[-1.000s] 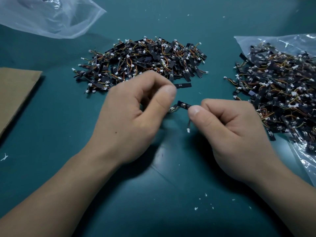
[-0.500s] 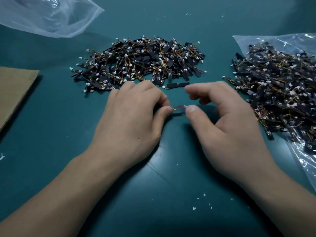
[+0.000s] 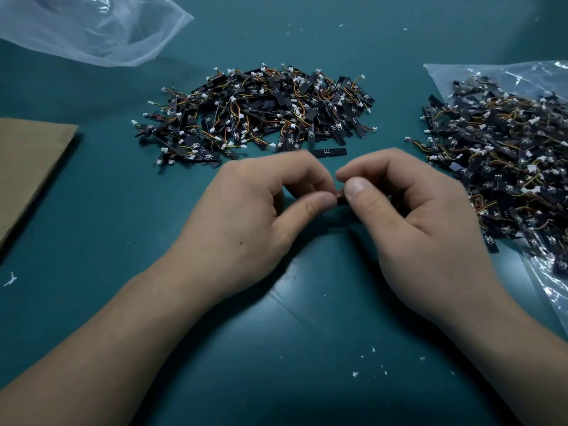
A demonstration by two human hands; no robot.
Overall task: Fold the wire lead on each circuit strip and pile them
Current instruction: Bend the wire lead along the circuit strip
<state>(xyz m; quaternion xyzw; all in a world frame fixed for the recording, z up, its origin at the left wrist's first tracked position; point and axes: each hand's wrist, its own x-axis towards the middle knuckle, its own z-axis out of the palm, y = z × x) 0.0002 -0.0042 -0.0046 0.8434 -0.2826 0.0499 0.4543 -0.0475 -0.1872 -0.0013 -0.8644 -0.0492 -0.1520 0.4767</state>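
Two hands [image 3: 246, 216] [image 3: 421, 229], two strip heaps [image 3: 261, 112] [image 3: 507, 167] (strips uncountable), two plastic bags [image 3: 92, 29] [image 3: 491, 75], one cardboard sheet [image 3: 27, 161].

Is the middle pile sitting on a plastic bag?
No, the middle pile lies straight on the table; the right pile is on a bag.

Your counter [image 3: 92, 229] is covered in a dark teal, slightly glossy sheet, and it fills all that you see. It looks lighter at the far side and falls into shadow close to you. A thin pale crease [image 3: 295, 309] runs slantwise across it, where soft light leaves a dull sheen. At your left, a flat piece of brown cardboard [image 3: 27, 161] lies on the counter. At the far left rests a crumpled clear plastic bag [image 3: 92, 29]. Small white crumbs [image 3: 355, 374] dot the sheet near you, and one white scrap [image 3: 10, 279] lies by the left edge.
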